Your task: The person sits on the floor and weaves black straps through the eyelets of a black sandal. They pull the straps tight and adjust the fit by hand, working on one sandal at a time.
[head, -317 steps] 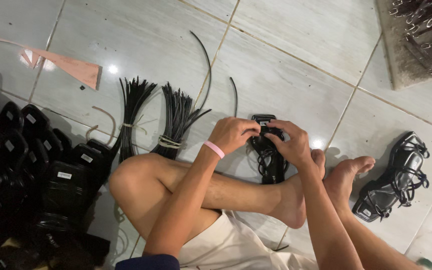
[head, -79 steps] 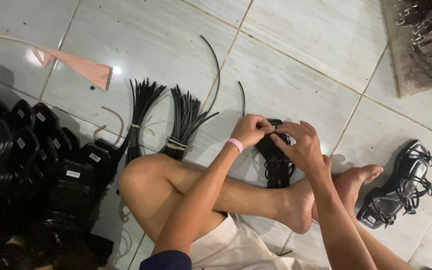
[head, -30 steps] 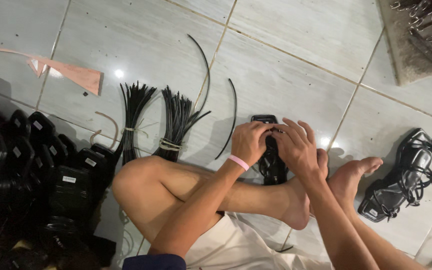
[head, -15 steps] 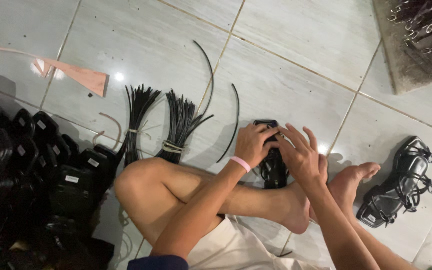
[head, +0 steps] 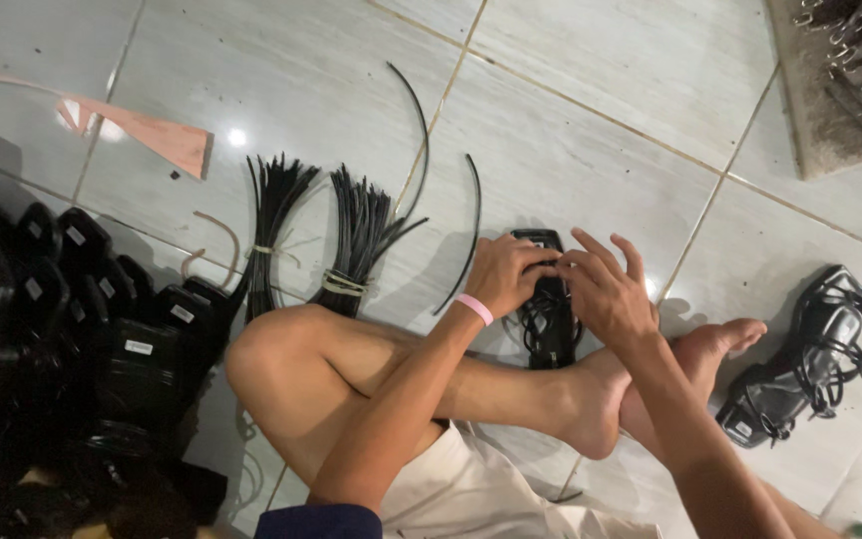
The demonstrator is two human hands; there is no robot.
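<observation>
I sit cross-legged on a white tiled floor. A black strappy sandal (head: 549,317) lies on the tile just beyond my feet. My left hand (head: 508,274), with a pink band on the wrist, grips the sandal's upper left side. My right hand (head: 606,289) rests over its right side, fingers spread and fingertips on the straps. The hands hide much of the sandal's front.
Two bundles of black straps (head: 356,240) lie left of the sandal, with two loose curved straps (head: 471,235) nearby. A stack of black soles (head: 82,329) fills the left. A finished black sandal (head: 800,354) lies at right. A pink paper strip (head: 142,130) lies far left.
Over the last second my hands stayed on the sandal with small finger shifts; my right fingers have spread wider. The view has shifted slightly.
</observation>
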